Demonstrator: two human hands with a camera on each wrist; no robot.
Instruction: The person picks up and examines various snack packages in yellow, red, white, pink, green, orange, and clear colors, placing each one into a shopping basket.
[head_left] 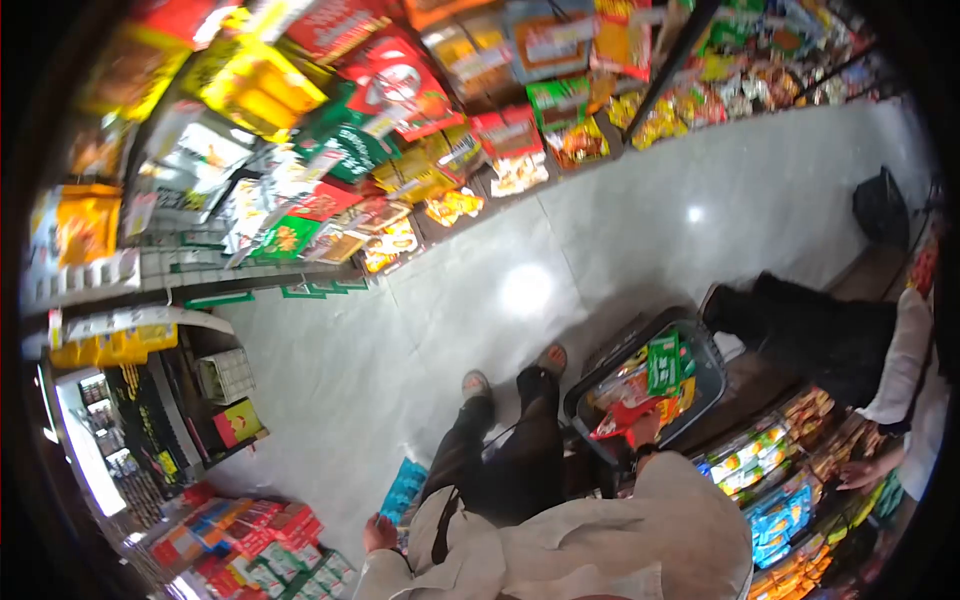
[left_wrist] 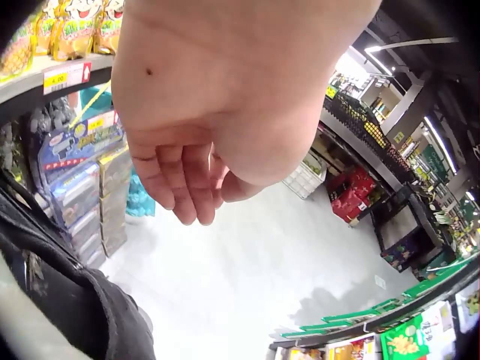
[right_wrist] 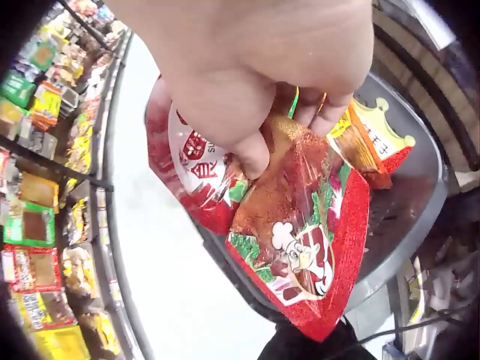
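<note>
Got a red snack bag (right_wrist: pixel 304 214) pinched in my right hand (right_wrist: pixel 255 67), over the basket (right_wrist: pixel 409 214) with a green pack (head_left: pixel 663 365) inside. My left hand (left_wrist: pixel 217 127) just hangs loose, fingers curled, well apart from the other.

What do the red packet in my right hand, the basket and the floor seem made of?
Red packet: probably plastic film, glossy and partly see-through, with brown contents showing.
Basket: likely moulded plastic, dark grey and smooth, judging by its rounded rim.
Floor: perhaps polished tile or stone; it reflects lights and shows thin lines.
</note>
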